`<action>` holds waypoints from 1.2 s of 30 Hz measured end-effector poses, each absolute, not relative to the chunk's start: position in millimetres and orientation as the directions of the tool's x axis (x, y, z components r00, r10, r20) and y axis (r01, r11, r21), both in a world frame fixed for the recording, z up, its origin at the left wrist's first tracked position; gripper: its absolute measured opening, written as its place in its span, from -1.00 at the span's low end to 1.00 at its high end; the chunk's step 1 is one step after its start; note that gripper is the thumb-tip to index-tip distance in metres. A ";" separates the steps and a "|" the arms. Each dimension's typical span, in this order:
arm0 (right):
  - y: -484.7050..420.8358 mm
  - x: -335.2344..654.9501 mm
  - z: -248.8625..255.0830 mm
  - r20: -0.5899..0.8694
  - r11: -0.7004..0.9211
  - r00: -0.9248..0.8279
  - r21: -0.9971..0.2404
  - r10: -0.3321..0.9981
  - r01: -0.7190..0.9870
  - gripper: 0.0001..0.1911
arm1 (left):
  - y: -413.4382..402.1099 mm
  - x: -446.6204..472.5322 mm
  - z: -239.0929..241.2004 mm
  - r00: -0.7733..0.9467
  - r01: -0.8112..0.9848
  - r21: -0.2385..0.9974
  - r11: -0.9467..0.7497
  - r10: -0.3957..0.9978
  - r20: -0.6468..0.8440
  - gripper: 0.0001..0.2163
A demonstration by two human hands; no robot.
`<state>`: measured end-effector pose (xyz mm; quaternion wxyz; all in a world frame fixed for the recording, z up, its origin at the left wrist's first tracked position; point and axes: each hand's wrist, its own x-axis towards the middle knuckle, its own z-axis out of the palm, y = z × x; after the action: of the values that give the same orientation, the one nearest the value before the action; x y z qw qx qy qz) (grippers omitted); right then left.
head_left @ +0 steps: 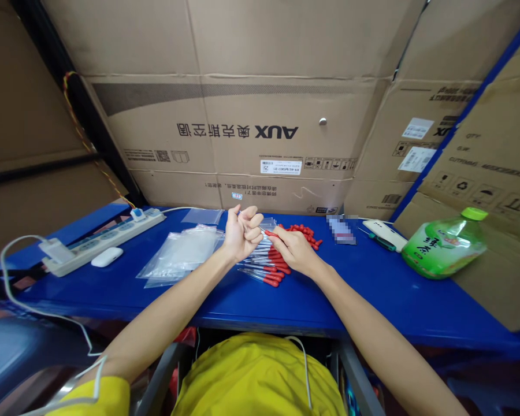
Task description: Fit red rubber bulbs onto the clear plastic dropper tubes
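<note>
mid-frame, i'd steady the red-ended dropper (pixel 270 233) pinched in my right hand (pixel 297 249), aligned with my curled left hand (pixel 241 235), whose grip i can't tell.

Slender silvery rods (pixel 272 276) with bulbous red ends: centre.
Smooth bench (pixel 351 300): plain blue.
Flat clear plastic bags (pixel 186 254): whitish, 8 o'clock.
Long white plastic power strip (pixel 112 233): 9 o'clock.
Twisted red-and-yellow cable (pixel 78 130): 10 o'clock.
Large brown cardboard panel (pixel 242 46): black print, dark dotted band (pixel 164 92), 12 o'clock.
Rounded green bottle (pixel 444 245): lime cap (pixel 474 214), 3 o'clock.
</note>
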<state>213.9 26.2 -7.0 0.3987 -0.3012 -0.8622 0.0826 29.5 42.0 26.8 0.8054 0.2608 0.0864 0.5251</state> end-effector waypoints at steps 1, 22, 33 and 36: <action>26.1 214.1 -6.9 0.637 0.805 -0.502 -0.381 0.585 0.455 -0.68 | 42.1 29.5 26.7 0.433 -0.801 0.511 0.313 0.891 0.133 -0.62; 28.5 214.6 -10.7 0.646 0.802 -0.519 -0.264 0.559 0.535 -0.67 | 41.4 33.3 21.0 0.449 -0.801 0.493 0.340 0.886 0.118 -0.62; 26.0 214.8 -6.8 0.569 0.770 -0.520 -0.440 0.637 0.462 -0.69 | 42.4 32.7 20.3 0.464 -0.784 0.521 0.338 0.877 0.129 -0.61; 27.6 215.4 -6.5 0.545 0.736 -0.497 -0.542 0.675 0.406 -0.65 | 42.6 30.8 20.2 0.482 -0.769 0.551 0.325 0.861 0.165 -0.62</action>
<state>215.4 27.6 -6.5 0.3869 -0.3189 -0.8475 0.1744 30.8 42.6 20.2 0.8101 0.2909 0.0790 0.5029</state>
